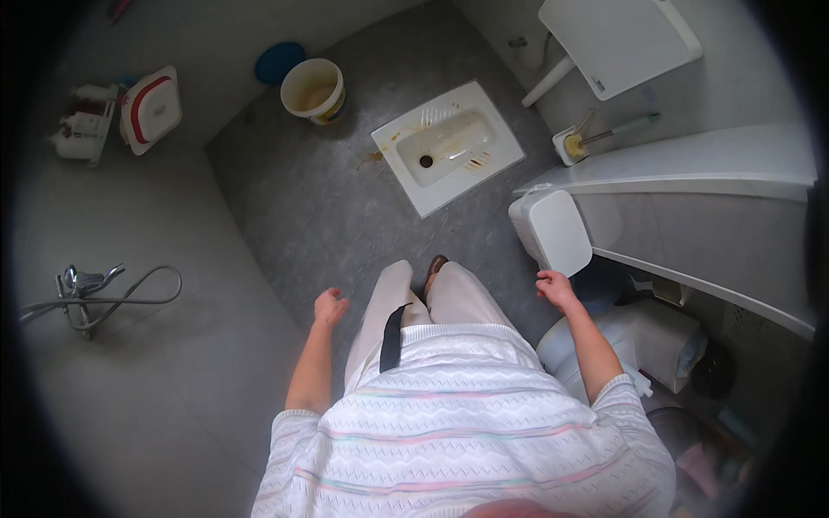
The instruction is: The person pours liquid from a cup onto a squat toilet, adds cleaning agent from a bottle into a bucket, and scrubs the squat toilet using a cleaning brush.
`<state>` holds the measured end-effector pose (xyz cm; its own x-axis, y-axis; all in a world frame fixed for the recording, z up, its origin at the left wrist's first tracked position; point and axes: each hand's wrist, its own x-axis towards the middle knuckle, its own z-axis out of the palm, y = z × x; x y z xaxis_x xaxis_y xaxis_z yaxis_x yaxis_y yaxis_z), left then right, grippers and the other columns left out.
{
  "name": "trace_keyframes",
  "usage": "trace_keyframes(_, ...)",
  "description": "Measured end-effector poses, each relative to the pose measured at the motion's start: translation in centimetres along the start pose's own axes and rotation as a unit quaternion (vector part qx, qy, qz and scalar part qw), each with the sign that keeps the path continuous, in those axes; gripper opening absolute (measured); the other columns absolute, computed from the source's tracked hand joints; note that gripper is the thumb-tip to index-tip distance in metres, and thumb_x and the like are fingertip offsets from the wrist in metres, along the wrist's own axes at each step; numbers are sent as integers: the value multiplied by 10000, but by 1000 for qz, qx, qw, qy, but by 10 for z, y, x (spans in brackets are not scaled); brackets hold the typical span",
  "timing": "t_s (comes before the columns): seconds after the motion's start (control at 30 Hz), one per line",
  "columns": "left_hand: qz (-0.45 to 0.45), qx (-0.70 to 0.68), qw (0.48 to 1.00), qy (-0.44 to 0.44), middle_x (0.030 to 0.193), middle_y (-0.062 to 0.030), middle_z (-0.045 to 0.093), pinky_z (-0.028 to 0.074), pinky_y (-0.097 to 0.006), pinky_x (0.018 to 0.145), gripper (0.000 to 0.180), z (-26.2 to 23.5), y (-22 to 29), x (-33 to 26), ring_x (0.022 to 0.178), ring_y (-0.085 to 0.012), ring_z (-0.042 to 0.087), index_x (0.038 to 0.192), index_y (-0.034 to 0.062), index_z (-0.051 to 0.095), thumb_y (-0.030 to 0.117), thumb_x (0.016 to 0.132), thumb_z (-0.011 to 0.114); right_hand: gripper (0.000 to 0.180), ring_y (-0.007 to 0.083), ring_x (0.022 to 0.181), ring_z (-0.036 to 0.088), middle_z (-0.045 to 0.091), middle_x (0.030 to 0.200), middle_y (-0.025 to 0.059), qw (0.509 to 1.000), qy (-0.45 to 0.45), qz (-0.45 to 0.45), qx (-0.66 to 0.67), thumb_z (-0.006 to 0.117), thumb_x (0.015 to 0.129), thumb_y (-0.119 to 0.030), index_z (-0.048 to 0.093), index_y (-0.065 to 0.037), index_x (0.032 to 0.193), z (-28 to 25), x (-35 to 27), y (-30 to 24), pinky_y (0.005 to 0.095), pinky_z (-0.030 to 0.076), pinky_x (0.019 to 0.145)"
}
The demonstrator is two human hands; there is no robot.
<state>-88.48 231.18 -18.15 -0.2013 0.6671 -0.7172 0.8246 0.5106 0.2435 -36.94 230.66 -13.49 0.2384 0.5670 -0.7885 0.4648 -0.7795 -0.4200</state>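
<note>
I stand on a grey speckled floor in a small bathroom. My left hand point(330, 306) hangs loose beside my left leg, fingers slightly curled, holding nothing. My right hand point(555, 289) is raised near a white lidded bin point(553, 230), fingers apart, not touching it. A white floor-level squat toilet pan point(448, 147) with brownish stains lies ahead of my feet. One brown shoe point(434, 269) shows between my light trouser legs.
A cream bucket point(314, 90) and a blue lid point(279, 61) stand at the far wall. A toilet brush in its holder point(572, 145) is at right, below a white wall cistern point(617, 39). A chrome tap with hose point(82, 293) hangs on the left wall. White containers point(643, 332) crowd under the right counter point(691, 160).
</note>
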Motion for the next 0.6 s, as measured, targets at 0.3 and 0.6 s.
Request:
trace_keyframes(0.3, -8, -27, 1000, -3, 1025, -169, 580, 425, -328, 844, 471, 6, -2, -1, 966, -273, 555, 1044, 34, 571, 245, 625, 616, 349, 131, 582, 573, 586, 754, 59, 1000, -18, 5, 2, 584, 716, -120, 535, -12, 1044, -3, 11, -1, 253, 460, 536)
trace_keyframes(0.6, -48, -25, 998, -16, 1037, -138, 580, 413, -323, 863, 452, -11, -13, 8, 997, -253, 536, 1048, 61, 572, 243, 636, 613, 336, 131, 563, 561, 567, 753, 57, 1000, -15, 21, -16, 573, 715, -97, 530, 4, 1032, 5, 24, -21, 243, 458, 536)
